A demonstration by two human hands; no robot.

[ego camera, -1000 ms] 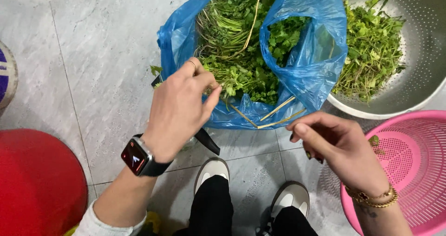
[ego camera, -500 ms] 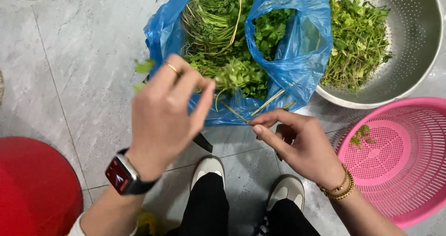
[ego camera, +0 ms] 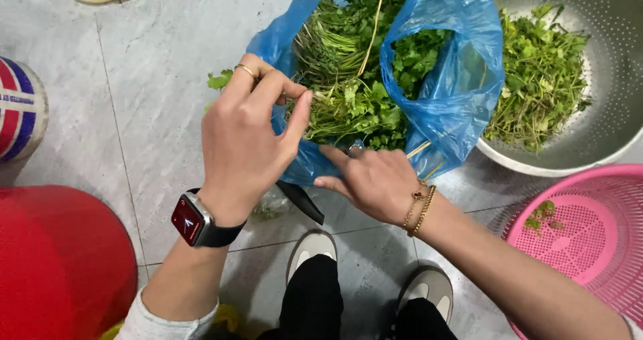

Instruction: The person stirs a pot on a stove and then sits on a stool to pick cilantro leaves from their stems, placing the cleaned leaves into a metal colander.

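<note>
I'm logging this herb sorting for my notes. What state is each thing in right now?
blue plastic bag: open, full of leafy herbs.
metal colander: partly filled with greens.
pink basket: nearly empty, a few sprigs.
left hand: fingers pinched at the herbs.
right hand: reaching into the bag.

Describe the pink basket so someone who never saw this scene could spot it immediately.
Start at the blue plastic bag of green herbs at top centre. To its right sits a metal colander holding greens; just below that, at the right edge, is the pink basket: perforated plastic, nearly empty, with only a few sprigs inside.
</note>
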